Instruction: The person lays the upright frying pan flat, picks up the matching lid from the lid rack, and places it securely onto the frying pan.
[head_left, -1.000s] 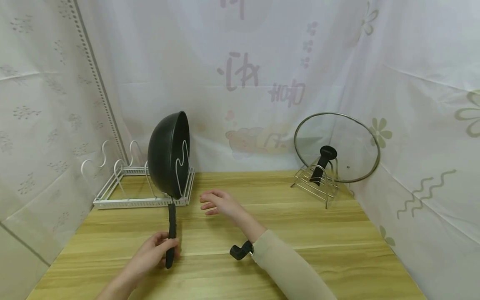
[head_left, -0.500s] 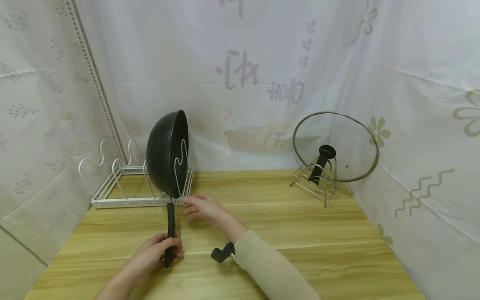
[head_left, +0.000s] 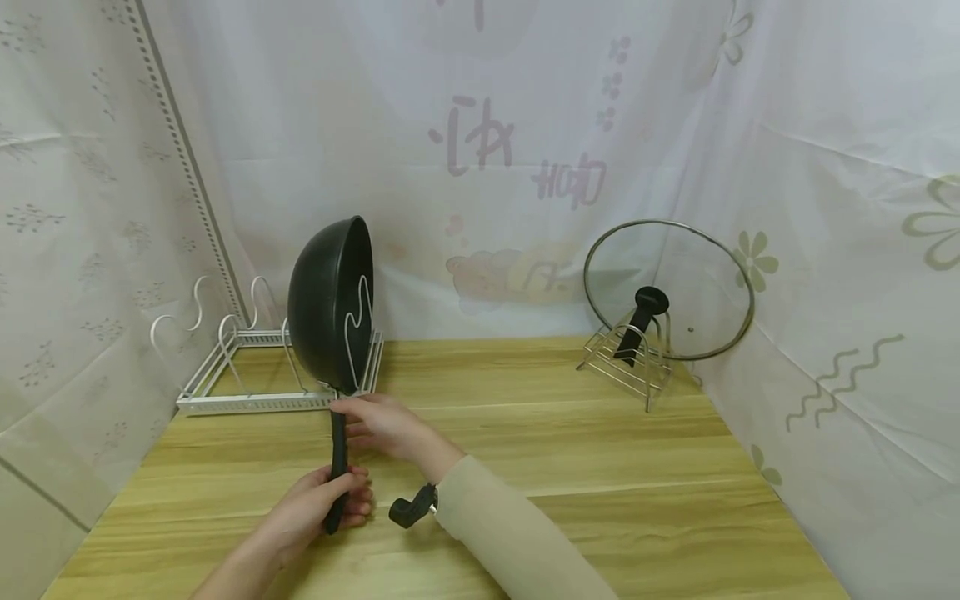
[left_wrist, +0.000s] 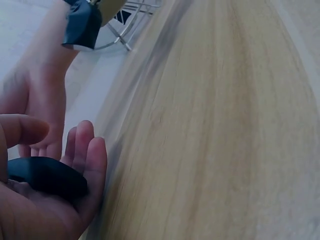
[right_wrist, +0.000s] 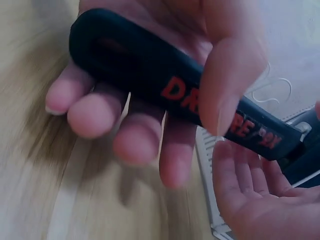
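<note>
A black wok [head_left: 318, 308] stands on its side in a white wire pan rack [head_left: 255, 402] at the left, its hollow side turned right. Its black handle [head_left: 339, 442] sticks out toward me, with red lettering visible in the right wrist view. My left hand [head_left: 307, 504] holds the handle near its free end, thumb [right_wrist: 225, 80] across the lettered face and fingers beneath. My right hand [head_left: 390, 429] is beside the handle close to the wok, its fingers [right_wrist: 245, 170] fairly straight beneath it. Whether they touch the handle I cannot tell.
A glass lid [head_left: 697, 275] with a black knob leans in a small wire stand [head_left: 622, 375] at the back right. White patterned cloth [head_left: 480, 192] hangs behind and on both sides of the wooden table [head_left: 600, 467].
My right hand has moved left, from apart from the wok to beside its handle. The left hand stays on the handle, and the wok has not moved in the rack.
</note>
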